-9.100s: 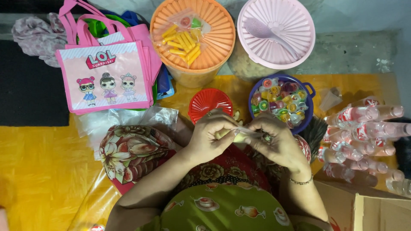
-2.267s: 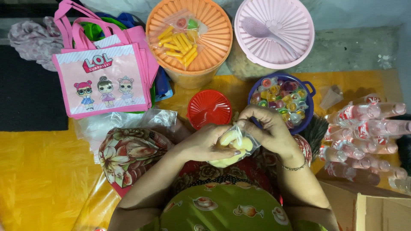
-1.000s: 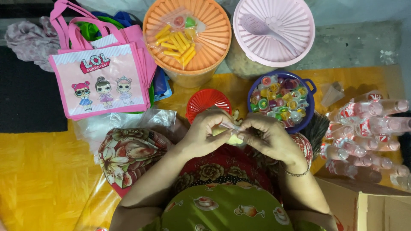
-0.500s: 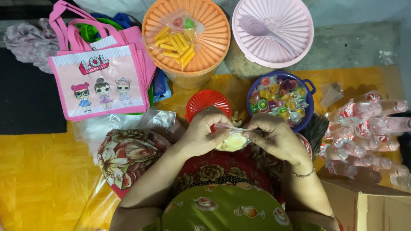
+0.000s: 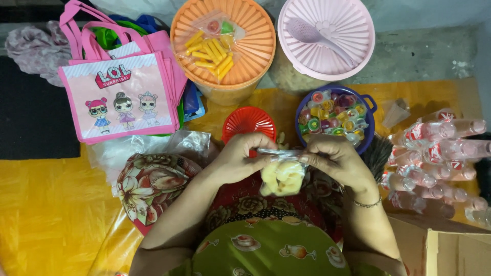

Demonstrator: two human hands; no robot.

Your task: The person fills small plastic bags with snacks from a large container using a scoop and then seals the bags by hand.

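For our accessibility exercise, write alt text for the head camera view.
Two hands, left hand and right hand, hold a small clear bag of pale snacks by its top. Beyond lie a red basket, a blue bowl of sweets and a pink tote bag.

I see a small clear bag of pale yellow snacks, pinched at its top by both hands. Another clear bag of yellow sticks lies on the orange lid. A brown cardboard box sits bottom right.
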